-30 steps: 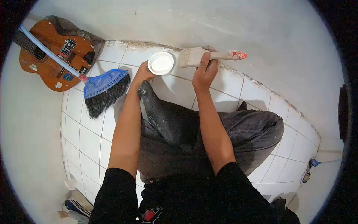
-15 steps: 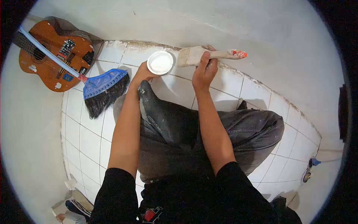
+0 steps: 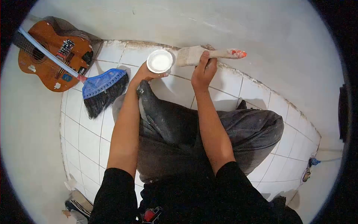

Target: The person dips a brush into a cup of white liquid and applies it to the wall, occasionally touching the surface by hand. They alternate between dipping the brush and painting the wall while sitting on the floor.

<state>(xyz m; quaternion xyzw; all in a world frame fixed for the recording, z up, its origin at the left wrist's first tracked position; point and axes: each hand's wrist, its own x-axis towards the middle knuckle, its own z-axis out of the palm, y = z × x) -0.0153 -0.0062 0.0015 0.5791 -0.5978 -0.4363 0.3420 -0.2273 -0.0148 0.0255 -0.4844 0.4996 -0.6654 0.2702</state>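
My left hand (image 3: 146,72) is wrapped round a small white cup (image 3: 160,61) with white paint in it; part of the hand is hidden under the cup. To its right, my right hand (image 3: 204,71) grips a wide, paint-crusted paintbrush (image 3: 190,56). The bristles point left towards the cup, apart from its rim by a small gap, and the handle with its red-orange tip points right. Both hands are above the floor near the base of the white wall (image 3: 231,22).
I sit cross-legged in dark trousers on white tiles (image 3: 89,140). A blue broom (image 3: 104,84) with black bristles leans across an orange-brown guitar (image 3: 56,56) at the left. A blue thing (image 3: 315,161) lies by the right wall, and striped items (image 3: 80,203) are at the lower left.
The cup has tilted slightly in my left hand, and more of the fingers show under it. The brush has barely moved.
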